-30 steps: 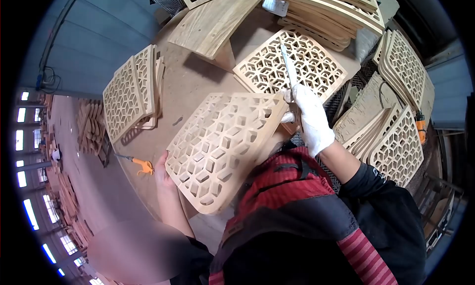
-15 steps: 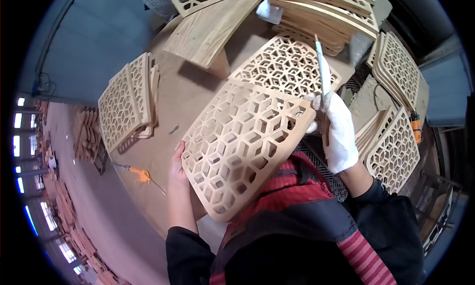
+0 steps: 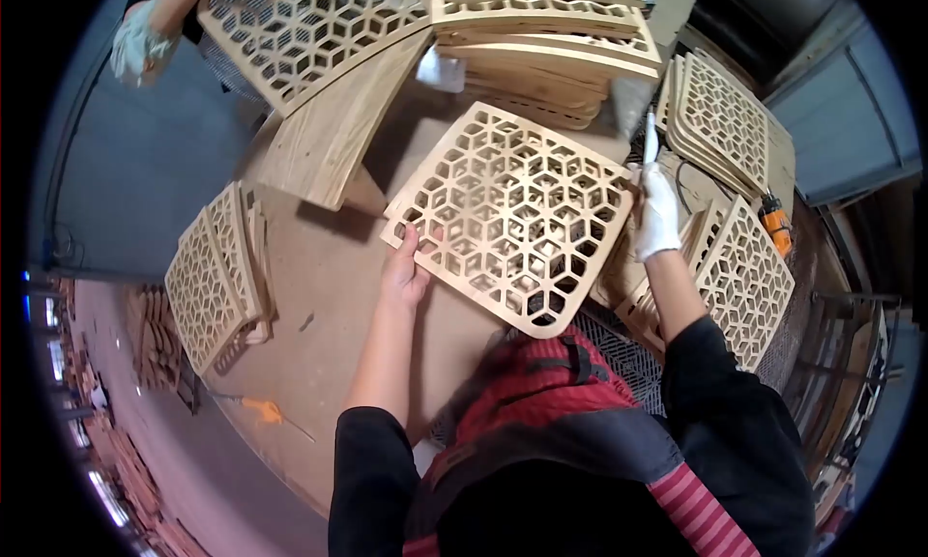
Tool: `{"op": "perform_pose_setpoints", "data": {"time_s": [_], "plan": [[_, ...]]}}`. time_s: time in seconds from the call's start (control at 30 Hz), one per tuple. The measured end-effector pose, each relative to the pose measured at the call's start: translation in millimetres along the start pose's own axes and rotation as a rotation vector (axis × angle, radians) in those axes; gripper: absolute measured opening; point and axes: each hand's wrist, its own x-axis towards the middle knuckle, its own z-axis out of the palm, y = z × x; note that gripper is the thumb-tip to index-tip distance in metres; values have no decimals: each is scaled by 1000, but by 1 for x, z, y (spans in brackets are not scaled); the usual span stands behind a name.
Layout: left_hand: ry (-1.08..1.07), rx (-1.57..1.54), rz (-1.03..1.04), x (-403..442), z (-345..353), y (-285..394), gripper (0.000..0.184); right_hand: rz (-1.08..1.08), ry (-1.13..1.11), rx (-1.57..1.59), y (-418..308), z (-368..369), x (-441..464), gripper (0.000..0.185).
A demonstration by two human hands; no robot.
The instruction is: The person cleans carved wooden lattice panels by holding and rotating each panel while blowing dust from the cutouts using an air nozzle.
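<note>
A pale wooden lattice panel [image 3: 471, 180], cut through with a hexagon and diamond pattern, is held tilted in front of me. My left hand [image 3: 406, 272] is bare and grips its lower left edge, thumb on the upper face. At the panel's right corner is my right hand [image 3: 659, 214] in a white glove, closed around a slim, pale, pen-like tool [image 3: 651, 137] that points upward. Whether the gloved fingers also press on the panel's corner I cannot tell. Another lattice panel beneath shows partly through the openings.
Lattice panels are stacked at the back [image 3: 541, 59], right [image 3: 725, 117] and left [image 3: 208, 277]. A curved wooden piece [image 3: 338, 122] supports a panel [image 3: 319, 35], where another person's hands reach in. Orange-handled tools lie left [image 3: 261, 409] and right [image 3: 775, 224] on the brown table [image 3: 319, 364].
The held panel has moved up and away from my body and lies flatter, over the other panel. Both hands moved with it. Another person's arm has appeared at upper left.
</note>
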Motion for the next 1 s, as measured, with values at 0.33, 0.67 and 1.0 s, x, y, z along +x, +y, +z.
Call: {"op": "perform_pose_setpoints", "data": {"time_s": [0.33,0.67,1.0], "plan": [[139,603,197,-13,38,19,44,47,66,-214,53,-25,35,38],[90,583,-87,-90,18,-41,16,140,-142,-312,-3,-49,-76,16],[3,648,-126,-84,14,-62,22,-77,-153,-742,-53,-82,-47,28]]}}
